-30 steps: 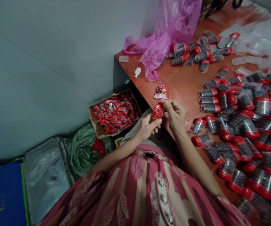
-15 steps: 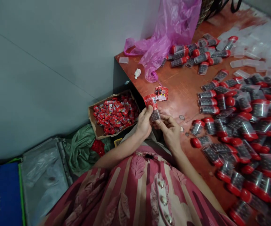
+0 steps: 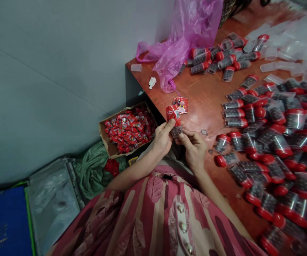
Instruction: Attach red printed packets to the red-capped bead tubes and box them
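Note:
In front of my waist, both hands hold one small clear container with dark, dotted contents [image 3: 176, 132] and a red printed card [image 3: 172, 112] with a barcode at its top. My left hand [image 3: 163, 137] is closed on its left side, the thumb lying over where card and container meet. At the lower right end my right hand [image 3: 195, 146] pinches the container between thumb and fingers. Just beyond lie several loose red cards [image 3: 183, 104] on the orange-red tabletop [image 3: 193, 89].
Many red-capped clear containers [image 3: 273, 142] cover the table's right side. Empty clear sleeves [image 3: 284, 67] lie behind them. A pink plastic bag [image 3: 185, 42] sits at the back edge. Below the table's left edge stands a cardboard box [image 3: 107, 142] of small red packs, near green cloth [image 3: 89, 170].
Both hands still hold the same container. Its red card now sits slightly more upright, with less of the clear part showing. The whole view has shifted slightly.

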